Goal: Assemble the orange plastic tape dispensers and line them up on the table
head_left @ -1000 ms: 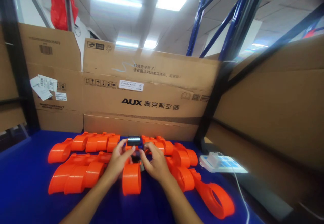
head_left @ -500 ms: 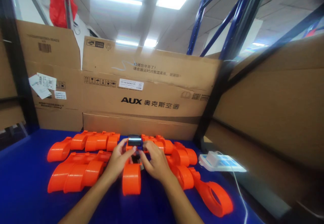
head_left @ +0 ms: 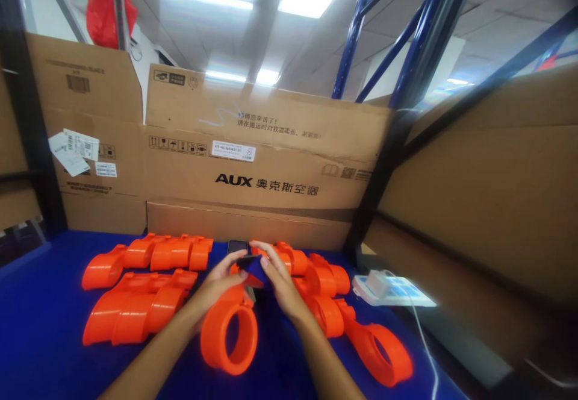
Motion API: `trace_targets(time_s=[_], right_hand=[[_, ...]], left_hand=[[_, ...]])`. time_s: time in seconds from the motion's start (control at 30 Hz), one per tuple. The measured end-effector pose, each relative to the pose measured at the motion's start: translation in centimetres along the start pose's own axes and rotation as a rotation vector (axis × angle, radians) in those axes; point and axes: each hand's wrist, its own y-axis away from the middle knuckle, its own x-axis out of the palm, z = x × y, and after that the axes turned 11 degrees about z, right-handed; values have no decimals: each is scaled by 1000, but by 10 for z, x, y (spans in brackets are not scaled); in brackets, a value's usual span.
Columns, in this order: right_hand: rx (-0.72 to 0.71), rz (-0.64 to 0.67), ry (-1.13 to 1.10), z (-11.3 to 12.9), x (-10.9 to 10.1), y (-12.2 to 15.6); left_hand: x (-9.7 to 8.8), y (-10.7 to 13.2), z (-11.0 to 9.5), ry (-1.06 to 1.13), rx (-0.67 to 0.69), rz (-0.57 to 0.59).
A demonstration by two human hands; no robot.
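Observation:
My left hand [head_left: 215, 288] and my right hand [head_left: 276, 279] meet over an orange plastic part with a wide ring end [head_left: 229, 331]; the ring now faces me, tilted up. Fingers of both hands are closed around the part's upper end, where a small dark piece [head_left: 248, 262] sits between the fingertips. A small black device [head_left: 237, 246] lies just behind the hands on the blue table [head_left: 40, 328]. More orange parts [head_left: 144, 279] lie in rows left and right of the hands.
Large cardboard boxes [head_left: 253, 171] wall the back and right side. A white charger on a blue-white pad [head_left: 388, 288] with a cable lies at right. Blue rack posts [head_left: 406, 44] rise behind. A red bag [head_left: 102, 2] hangs top left.
The held orange part has been tipped up, so its ring opening now faces me. The black device no longer sits on top between the fingers; it lies behind the hands.

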Motion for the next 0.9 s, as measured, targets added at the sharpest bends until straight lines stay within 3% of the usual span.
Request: trace_targets(time_s=[0.17,0.4,0.63,0.77,0.9], right_hand=[[79,34,-118,-2,0,0],[118,-5,-131,-13,8,-6],[100,-27,-83,-15,12,-7],[89,-20,25,-8,15,-4],[49,-61,340,3,6,2]], left_hand=[[11,10,-4,40,-59,113],[9,8,6,-70,-58,23],[10,6,2,-75,-36,-13],[9,5,3,-50,-68,-11],[6,4,3,7,-57,-64]])
